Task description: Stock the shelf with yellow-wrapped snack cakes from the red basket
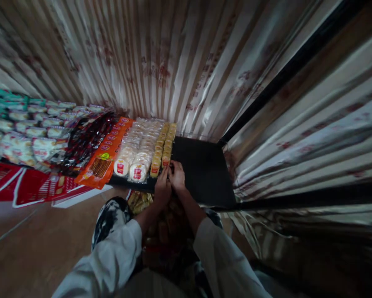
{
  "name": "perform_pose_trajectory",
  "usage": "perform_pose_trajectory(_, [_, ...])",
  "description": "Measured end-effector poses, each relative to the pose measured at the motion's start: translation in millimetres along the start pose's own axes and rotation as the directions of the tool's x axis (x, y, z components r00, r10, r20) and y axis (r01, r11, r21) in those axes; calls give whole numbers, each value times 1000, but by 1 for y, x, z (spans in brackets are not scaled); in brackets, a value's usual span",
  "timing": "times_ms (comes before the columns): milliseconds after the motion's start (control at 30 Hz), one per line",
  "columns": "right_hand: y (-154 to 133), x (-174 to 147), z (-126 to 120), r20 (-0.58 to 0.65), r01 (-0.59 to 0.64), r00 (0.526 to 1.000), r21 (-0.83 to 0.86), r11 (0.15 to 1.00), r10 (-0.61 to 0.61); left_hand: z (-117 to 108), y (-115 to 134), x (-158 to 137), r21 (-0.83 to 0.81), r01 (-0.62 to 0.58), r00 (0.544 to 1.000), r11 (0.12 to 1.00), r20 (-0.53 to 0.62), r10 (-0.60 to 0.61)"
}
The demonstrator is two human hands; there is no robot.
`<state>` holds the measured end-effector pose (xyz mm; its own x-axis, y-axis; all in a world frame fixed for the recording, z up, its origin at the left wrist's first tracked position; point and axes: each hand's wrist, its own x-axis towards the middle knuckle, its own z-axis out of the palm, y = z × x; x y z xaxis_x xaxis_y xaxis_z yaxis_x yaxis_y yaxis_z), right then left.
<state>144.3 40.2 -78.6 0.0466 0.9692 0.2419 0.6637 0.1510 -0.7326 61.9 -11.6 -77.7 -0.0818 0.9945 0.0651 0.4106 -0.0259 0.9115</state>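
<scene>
Head view, starting closest to me: my pale sleeves run up from the bottom edge, and between my forearms sits a dim heap of packets whose contents I cannot make out in the shadow. Past the sleeves, my left hand (162, 188) and my right hand (177, 176) meet side by side at the front edge of the black shelf (204, 169). Both sets of fingers are curled together at the near end of the row of small yellow-orange snack packs (164, 149), pinching what looks like the frontmost pack; my knuckles hide the pack itself, so I cannot tell exactly how much of it I hold.

That row is the thing that matters. Its long axis runs straight away from me toward the striped foil backing (173, 62), and my hands sit at its near end, the right a touch farther in than the left. To the right of the row the shelf is bare and dark, so the open space lies on my right hand's side.

Just left of the row lie round pale cakes in clear wrappers (136, 159), then long orange packs (106, 153), then dark red packets (86, 138). Farthest left are white and teal packs (21, 128), above a red printed shelf front (24, 186).
</scene>
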Motion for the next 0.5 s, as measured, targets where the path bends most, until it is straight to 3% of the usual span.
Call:
perform_pose_trajectory(167, [-7, -26, -15, -105, -41, 993, 55, 998, 46, -5, 3, -7, 39, -51, 999, 998, -1, 51])
perform_pose_trajectory(300, [-12, -75, -30, -117, -64, 990, 109, 992, 77, -14, 8, -36, 75, -74, 996, 994, 50, 71])
perform_pose_trajectory(400, [-6, -120, -33, -77, -80, 993, 131, 988, 91, -17, 0, -69, 114, -11, 993, 993, 116, -3])
perform_pose_trajectory(500, [8, -157, -25, -8, -192, 981, 60, 980, 193, -15, -20, -97, 204, 125, 958, 971, 230, -171])
